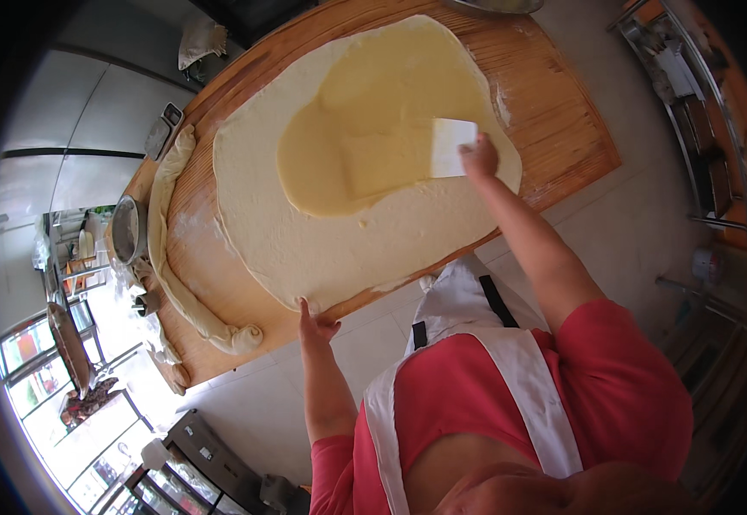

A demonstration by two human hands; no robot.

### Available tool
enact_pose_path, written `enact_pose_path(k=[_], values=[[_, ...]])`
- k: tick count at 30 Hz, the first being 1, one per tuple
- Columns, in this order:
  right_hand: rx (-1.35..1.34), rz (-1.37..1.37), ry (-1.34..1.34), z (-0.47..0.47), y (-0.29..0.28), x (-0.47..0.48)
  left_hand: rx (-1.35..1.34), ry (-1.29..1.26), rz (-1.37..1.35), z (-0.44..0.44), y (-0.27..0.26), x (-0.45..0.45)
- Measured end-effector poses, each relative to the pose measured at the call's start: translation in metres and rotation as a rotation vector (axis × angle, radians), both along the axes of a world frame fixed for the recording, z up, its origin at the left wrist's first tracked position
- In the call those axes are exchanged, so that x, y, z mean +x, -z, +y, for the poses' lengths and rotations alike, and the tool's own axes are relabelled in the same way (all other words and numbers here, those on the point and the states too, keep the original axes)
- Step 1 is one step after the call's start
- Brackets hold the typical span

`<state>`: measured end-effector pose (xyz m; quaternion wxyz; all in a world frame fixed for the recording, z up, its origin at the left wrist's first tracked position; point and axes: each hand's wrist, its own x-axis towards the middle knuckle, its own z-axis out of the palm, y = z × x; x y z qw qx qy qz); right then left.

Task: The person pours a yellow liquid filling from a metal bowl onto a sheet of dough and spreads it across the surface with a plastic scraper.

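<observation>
A broad sheet of rolled dough (283,248) covers much of the wooden table (540,84). Over its far and middle part lies a smooth yellow spread (380,116), oily or paste-like. My right hand (480,156) grips a white flat scraper (452,147), its blade against the right part of the spread. A small yellow drop (363,224) sits on the bare dough nearer me. At the dough's near left edge is my left hand (316,325), with a finger at the rim; whether it pinches the dough is unclear.
A long roll of dough (166,257) runs along the table's left end, beside a metal bowl (129,230) and a small scale (165,131). Another metal bowl (499,5) stands at the far edge. To the right is a metal-framed rack (701,122).
</observation>
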<state>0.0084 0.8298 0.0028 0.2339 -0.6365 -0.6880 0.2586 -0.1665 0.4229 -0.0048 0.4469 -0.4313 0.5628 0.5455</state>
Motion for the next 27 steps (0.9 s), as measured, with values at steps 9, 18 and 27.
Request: enact_pose_path(k=[9,18,27], values=[[-0.275,0.691,0.084,0.030,0.000,0.117,0.031,0.046,-0.009,-0.008,0.008,-0.007],[-0.317,0.689,-0.061,0.053,-0.041,0.119,-0.018,0.050,-0.006,-0.003,-0.004,0.000],[-0.203,0.077,-0.212,0.126,-0.007,0.121,0.002,-0.049,-0.018,0.000,-0.009,0.005]])
